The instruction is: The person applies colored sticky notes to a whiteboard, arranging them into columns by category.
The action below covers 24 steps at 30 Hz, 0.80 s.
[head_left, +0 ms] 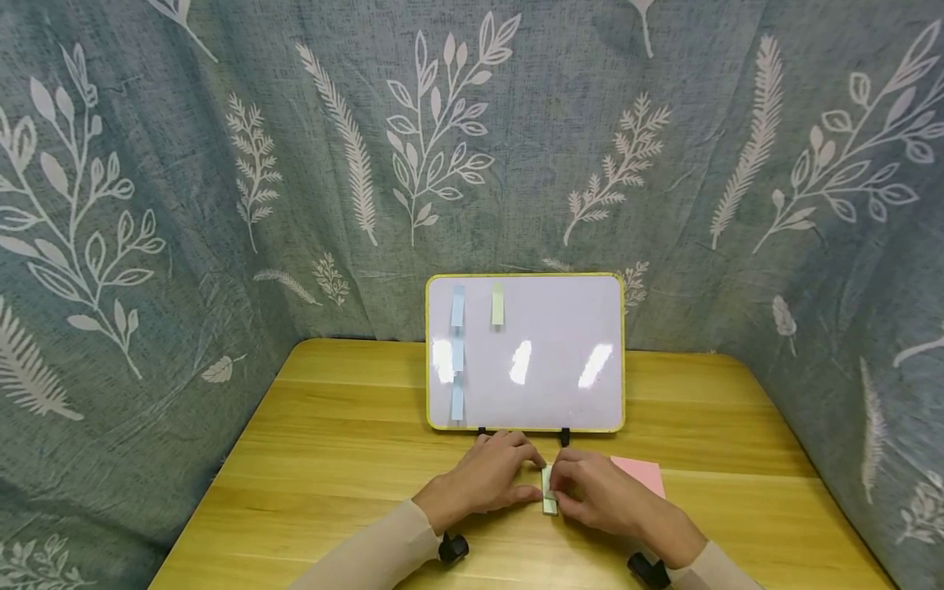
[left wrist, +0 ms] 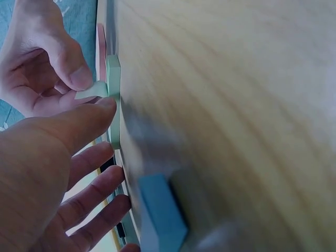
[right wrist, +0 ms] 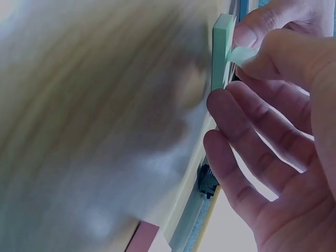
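Note:
A narrow pad of pale green sticky notes (head_left: 549, 506) lies on the table between both hands. My left hand (head_left: 496, 475) holds the pad steady, its thumb (left wrist: 100, 109) against the pad's side and a fingertip near its far end. With thumb and forefinger, my right hand (head_left: 601, 487) pinches the pad's top green sheet (right wrist: 242, 55), which curls up from the stack. In the left wrist view the green pad (left wrist: 114, 126) stands at the thumb tip. Behind the hands, a whiteboard (head_left: 560, 352) carries three blue strips (head_left: 458, 307) in a column and one green strip (head_left: 497, 305).
A pink sticky pad (head_left: 643, 473) lies just beyond my right hand. A blue pad (left wrist: 160, 212) sits near the left fingers, hidden in the head view. The whiteboard's black feet (head_left: 565, 436) rest on the wooden table (head_left: 354, 426). Patterned curtain (head_left: 531, 164) encloses the back and sides.

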Available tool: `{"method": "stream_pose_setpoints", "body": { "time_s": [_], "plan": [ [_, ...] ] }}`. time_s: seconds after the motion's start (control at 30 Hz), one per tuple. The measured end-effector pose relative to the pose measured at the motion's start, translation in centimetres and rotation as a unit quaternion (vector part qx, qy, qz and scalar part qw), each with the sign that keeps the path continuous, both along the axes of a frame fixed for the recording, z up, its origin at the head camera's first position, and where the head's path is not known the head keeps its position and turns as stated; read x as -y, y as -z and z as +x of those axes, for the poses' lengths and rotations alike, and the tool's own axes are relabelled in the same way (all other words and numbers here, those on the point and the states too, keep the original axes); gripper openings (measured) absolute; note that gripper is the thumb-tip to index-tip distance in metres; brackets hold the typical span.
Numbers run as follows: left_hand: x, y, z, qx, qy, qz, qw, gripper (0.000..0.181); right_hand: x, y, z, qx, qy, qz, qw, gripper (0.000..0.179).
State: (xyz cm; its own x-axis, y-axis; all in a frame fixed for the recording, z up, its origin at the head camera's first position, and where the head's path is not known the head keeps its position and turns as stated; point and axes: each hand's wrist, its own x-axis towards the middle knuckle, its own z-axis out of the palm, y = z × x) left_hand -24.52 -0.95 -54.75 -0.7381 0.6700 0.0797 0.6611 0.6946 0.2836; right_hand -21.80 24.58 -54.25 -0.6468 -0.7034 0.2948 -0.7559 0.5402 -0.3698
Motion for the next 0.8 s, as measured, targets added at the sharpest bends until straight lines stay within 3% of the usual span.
{"method": "stream_pose_setpoints", "body": {
  "time_s": [0.2,0.53,0.8],
  "plan": [
    [-0.06,0.08,-0.05,-0.005,0.0,0.001,1.0,0.041,0.04,0.0,-0.01,-0.008,0.013,-0.005,0.9999,0.026],
    [-0.01,-0.1,0.12,-0.001,0.0,0.007,1.0,0.046,-0.11,-0.08,0.0,0.041,0.04,-0.018,0.9982,0.023],
    [-0.49,-0.31,0.44,-0.005,-0.017,0.01,0.9998,0.054,0.02,-0.47,-0.04,0.085,0.078,-0.048,0.9922,0.017]
  ]
}}
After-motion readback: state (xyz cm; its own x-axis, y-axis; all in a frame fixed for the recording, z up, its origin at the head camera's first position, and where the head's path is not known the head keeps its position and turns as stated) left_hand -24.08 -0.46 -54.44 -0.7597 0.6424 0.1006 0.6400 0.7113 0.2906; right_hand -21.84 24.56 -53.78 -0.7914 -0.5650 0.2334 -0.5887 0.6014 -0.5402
